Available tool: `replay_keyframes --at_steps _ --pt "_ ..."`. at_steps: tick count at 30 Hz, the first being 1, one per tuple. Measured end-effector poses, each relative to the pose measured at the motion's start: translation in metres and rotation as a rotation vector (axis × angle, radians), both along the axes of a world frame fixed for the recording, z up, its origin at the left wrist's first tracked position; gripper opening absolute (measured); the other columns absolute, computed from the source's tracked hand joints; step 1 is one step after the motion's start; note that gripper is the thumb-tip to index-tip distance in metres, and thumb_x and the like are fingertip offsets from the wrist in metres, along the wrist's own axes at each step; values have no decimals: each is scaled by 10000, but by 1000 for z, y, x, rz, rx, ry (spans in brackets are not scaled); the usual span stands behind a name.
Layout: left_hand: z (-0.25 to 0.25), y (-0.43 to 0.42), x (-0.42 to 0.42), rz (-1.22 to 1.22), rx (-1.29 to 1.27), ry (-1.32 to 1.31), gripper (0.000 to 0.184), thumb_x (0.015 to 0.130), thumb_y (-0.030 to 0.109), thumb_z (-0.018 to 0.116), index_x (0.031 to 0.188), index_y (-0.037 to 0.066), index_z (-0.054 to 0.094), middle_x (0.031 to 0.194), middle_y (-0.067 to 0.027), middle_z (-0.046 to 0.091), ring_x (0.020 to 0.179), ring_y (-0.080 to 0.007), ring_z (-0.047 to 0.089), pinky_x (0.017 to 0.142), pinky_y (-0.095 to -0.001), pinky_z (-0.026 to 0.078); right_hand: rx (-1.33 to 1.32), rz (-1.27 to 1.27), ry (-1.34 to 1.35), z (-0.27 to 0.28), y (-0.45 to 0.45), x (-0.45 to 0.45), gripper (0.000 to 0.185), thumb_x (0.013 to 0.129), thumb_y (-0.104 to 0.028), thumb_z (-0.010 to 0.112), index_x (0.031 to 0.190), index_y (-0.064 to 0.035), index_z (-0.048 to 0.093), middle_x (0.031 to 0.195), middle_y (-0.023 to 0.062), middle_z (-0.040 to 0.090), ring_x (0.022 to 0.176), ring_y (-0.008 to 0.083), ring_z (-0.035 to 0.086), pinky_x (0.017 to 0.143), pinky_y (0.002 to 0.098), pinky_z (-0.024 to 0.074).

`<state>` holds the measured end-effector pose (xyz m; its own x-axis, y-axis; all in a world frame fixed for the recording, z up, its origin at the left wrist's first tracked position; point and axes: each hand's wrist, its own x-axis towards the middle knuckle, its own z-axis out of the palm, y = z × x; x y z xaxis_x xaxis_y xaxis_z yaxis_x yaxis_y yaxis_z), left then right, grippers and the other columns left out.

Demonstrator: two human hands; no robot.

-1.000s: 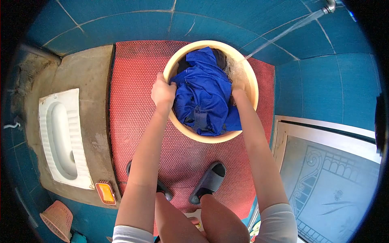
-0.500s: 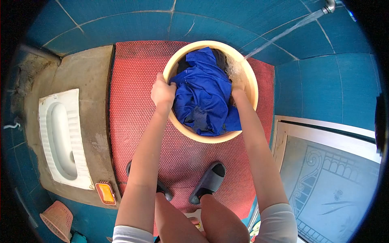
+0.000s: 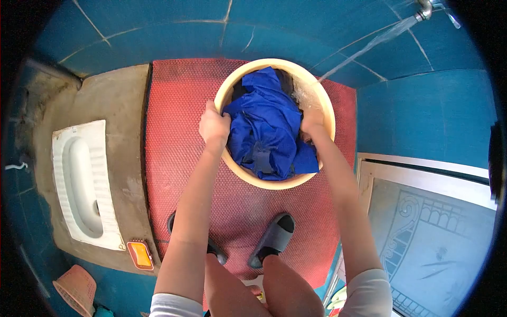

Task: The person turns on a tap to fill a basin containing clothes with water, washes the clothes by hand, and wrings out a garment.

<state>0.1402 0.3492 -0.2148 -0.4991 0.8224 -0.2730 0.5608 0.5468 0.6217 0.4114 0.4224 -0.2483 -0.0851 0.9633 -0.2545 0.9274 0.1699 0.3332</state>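
Blue fabric point(image 3: 266, 124) lies bunched in a cream-yellow basin point(image 3: 274, 185), between the two hands. Left hand point(image 3: 214, 126): fingers clenched on the basin's left rim, thumb at the fabric's edge. Right hand point(image 3: 312, 123): inside the basin, just beside the fabric's right side; fingertips obscured, grip cannot be determined. Further out: water stream point(image 3: 364, 52) from the metal faucet point(image 3: 424, 10) enters near the right hand. Basin stands on a red textured mat point(image 3: 179, 158).

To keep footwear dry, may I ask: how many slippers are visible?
2, on the red textured mat: the right grey slipper, before the round cream basin; the left slipper, partly hidden by the left forearm.
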Motion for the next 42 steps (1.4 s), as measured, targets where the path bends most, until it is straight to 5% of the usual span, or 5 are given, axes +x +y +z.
replay_keyframes --at_steps 18,27,36,38,42 --pt "-3 -9 2 -2 47 -30 231 771 192 557 941 94 435 838 -185 605 788 -374 586 680 -471 451 553 -147 1277 463 102 50 421 861 -369 326 1082 -77 535 1023 88 595 875 196 577 747 353 414" --pt "-12 -36 8 73 76 -80 225 772 170 549 922 62 421 860 -183 565 807 -375 564 683 -469 438 787 9 -311 462 94 -43 379 760 -339 484 824 5 630 860 205 611 815 364 591 707 422 482" --pt "-26 -97 19 175 118 -115 247 782 158 522 917 19 369 860 -221 526 820 -399 533 706 -471 411 960 353 -24 401 18 -34 521 708 -311 563 1184 -117 478 1367 188 256 1248 402 234 957 487 290" --pt "-42 -118 19 143 210 -134 255 770 134 525 916 5 361 856 -223 519 802 -391 539 718 -455 417 655 330 -18 354 -28 -43 359 779 -278 468 1073 -81 531 985 120 578 913 260 549 771 378 412" --pt "-40 -147 18 137 238 -299 298 740 91 557 949 -16 374 869 -212 524 811 -360 551 748 -417 430 343 593 486 179 -142 -19 394 699 -312 542 1008 -68 550 1098 108 488 1035 262 433 846 420 345"
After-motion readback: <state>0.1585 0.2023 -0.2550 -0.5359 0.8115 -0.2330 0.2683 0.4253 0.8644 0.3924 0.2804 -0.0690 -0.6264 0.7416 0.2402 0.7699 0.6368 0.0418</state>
